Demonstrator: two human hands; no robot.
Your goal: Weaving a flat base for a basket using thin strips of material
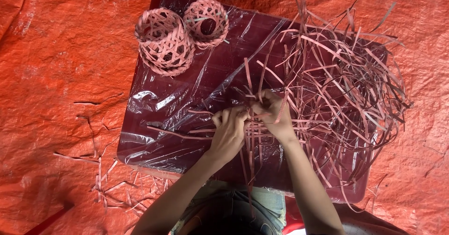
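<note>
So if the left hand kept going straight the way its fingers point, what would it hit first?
Probably the right hand: the left hand points up and right into the crossed strips both are pinching, almost touching it already.

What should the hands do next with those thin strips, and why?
Probably tuck the next loose strip across the ones already crossed. Both hands, left hand and right hand, pinch a small patch of crossing strips on the plastic-covered board. It looks barely begun next to the two finished woven baskets, and many spare strips lie close by the right hand.
</note>
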